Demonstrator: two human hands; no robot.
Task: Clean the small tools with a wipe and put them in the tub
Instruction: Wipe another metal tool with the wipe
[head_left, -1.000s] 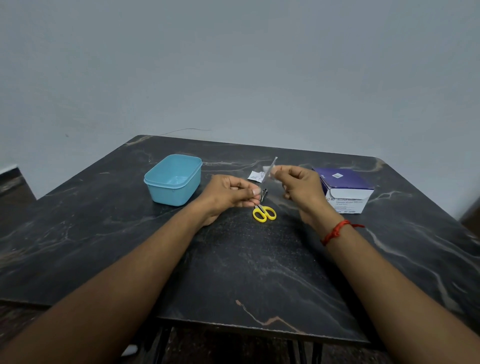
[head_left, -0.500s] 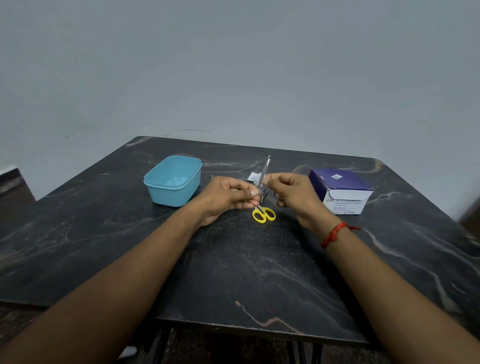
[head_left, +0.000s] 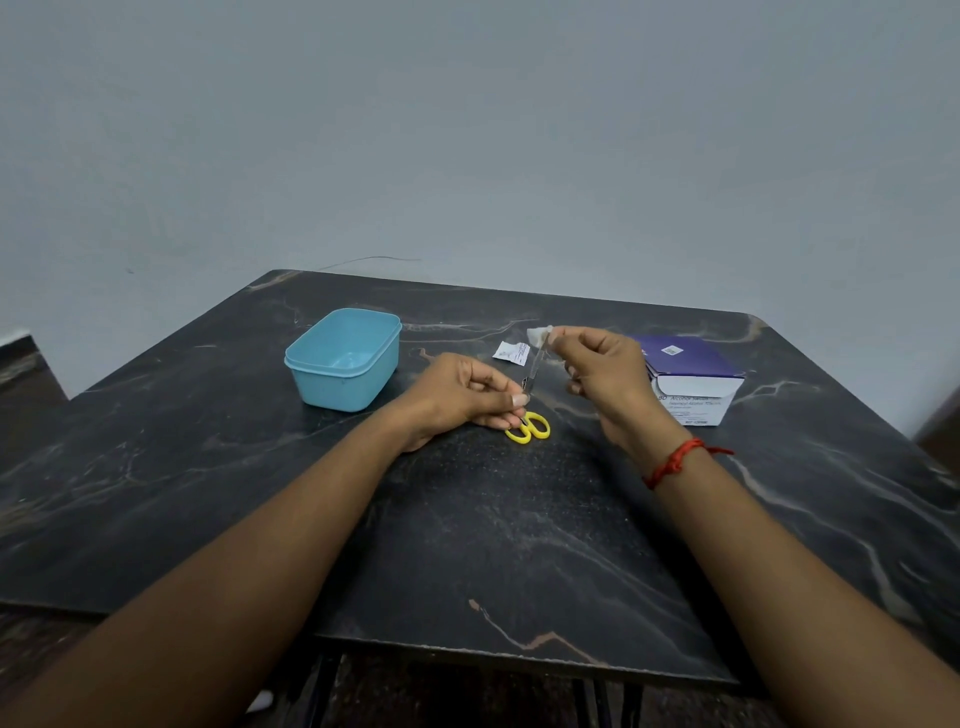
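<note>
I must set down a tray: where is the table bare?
Bare: near part of the dark marble table between the forearms, and the left strip beside the light blue plastic tub. Crowded: around left hand, right hand, yellow-handled scissors, white sachet.

On the table (head_left: 519, 545) the tub (head_left: 337, 389) stands at the far left and the box of alcohol swabs (head_left: 696, 374) at the far right. Between them, towards the far edge, lies a torn sachet (head_left: 511, 352). Nearer, in the middle, the scissors (head_left: 530, 428) lie flat, just right of the left hand (head_left: 462, 389). Above them the tweezers (head_left: 535, 364) slant up from that hand to the wipe (head_left: 535, 334), which the right hand (head_left: 608, 369) pinches just left of the box.
</note>
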